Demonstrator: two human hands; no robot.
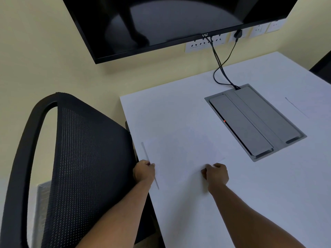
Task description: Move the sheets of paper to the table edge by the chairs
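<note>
Both hands, left (144,171) and right (215,173), fingers pinched on a sheet (180,158), set it at the desk (179,108) edge beside the chair (80,158); release likely follows.

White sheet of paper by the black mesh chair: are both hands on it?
Yes, the left hand grips the white paper sheet's chair-side edge while the right hand pinches its near edge.

A white sheet of paper (180,158) lies flat on the white tabletop (232,203) at about 6 o'clock in view — nearly the same colour as the surface, so only its thin shadowed edges show. Its left edge runs close along the tabletop edge beside the black mesh chair (80,167). A second sheet (304,104) lies flat at 3 o'clock, well apart — only one faint edge is visible.
</note>
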